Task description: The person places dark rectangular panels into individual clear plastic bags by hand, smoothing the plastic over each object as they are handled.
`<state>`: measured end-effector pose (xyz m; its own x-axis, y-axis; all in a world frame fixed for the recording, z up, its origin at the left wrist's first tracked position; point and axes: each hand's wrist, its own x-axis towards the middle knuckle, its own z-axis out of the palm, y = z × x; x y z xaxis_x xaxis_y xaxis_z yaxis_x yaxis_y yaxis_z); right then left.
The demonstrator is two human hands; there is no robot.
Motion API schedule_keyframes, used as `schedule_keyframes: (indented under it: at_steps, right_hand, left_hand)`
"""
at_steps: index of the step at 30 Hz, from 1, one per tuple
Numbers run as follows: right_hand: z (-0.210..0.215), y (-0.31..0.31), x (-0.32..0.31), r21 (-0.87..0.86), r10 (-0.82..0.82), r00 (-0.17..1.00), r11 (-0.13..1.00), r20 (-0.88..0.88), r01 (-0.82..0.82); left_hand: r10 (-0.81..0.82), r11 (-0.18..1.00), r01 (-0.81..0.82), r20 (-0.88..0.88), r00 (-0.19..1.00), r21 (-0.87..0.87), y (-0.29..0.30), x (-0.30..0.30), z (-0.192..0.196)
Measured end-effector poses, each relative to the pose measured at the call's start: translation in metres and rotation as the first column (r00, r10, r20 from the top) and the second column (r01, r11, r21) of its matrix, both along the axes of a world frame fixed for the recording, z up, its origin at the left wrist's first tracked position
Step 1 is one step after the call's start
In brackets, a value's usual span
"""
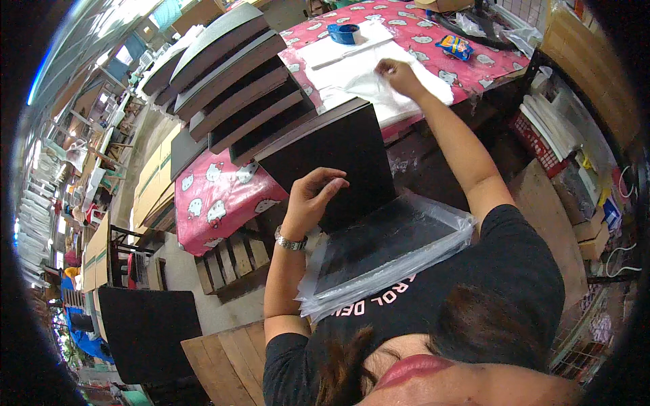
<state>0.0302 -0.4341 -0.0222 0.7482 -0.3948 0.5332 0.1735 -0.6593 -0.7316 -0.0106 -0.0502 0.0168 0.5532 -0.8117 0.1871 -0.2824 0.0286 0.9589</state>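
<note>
My dark hair [484,328] hangs over my black shirt [528,260], and just past it a batch of clear plastic sheeting [387,252] rests at my lap, its crinkled edge touching the shirt and darkness showing through its middle. Beyond the plastic, a thick black book-like block [338,152] stands on edge, somewhat tilted, beside the table, with its broad dark face toward me.

My left hand [317,196] is in front of that face, a silver watch [291,239] on its wrist. The fingers are bent loosely, with the thumb close to them; I cannot tell whether they touch the block or pinch anything. My right hand [401,76] is stretched out over white sheets [423,73] on the table, fingers curled in toward the palm; whether they grip a sheet edge, I cannot tell.

The table has a pink patterned cloth [215,196]. More black blocks [237,78] are piled on it, to the left of the one before me. Past the white sheets sits a blue ring-shaped thing [344,34], and further right lies a small blue and orange packet [455,47]. A red crate [531,143] is off to my right; slatted wood [233,264] shows below the cloth on my left.
</note>
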Motion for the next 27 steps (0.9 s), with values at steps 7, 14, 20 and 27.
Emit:
schedule_keyframes:
  at_steps: [7, 14, 20, 27]
  right_hand:
    - [0.101, 0.118, -0.079, -0.378, 0.119, 0.982, 0.924, 0.145, -0.056]
    - [0.144, 0.19, -0.131, -0.115, 0.398, 0.91, 0.905, -0.114, -0.41]
    - [0.091, 0.195, -0.08, 0.168, 0.464, 0.873, 0.882, -0.153, -0.439]
    - [0.093, 0.202, -0.096, -0.076, 0.285, 0.956, 0.954, -0.065, -0.289]
  left_hand:
    - [0.301, 0.938, -0.178, 0.446, 0.843, -0.296, -0.016, -0.006, 0.004]
    - [-0.024, 0.927, -0.186, -0.547, 0.837, -0.326, -0.002, -0.014, 0.013]
    - [0.232, 0.934, -0.264, -0.155, 0.96, -0.24, 0.011, -0.007, 0.01]
    - [0.384, 0.835, -0.493, -0.381, 0.841, -0.245, 0.01, 0.005, 0.028]
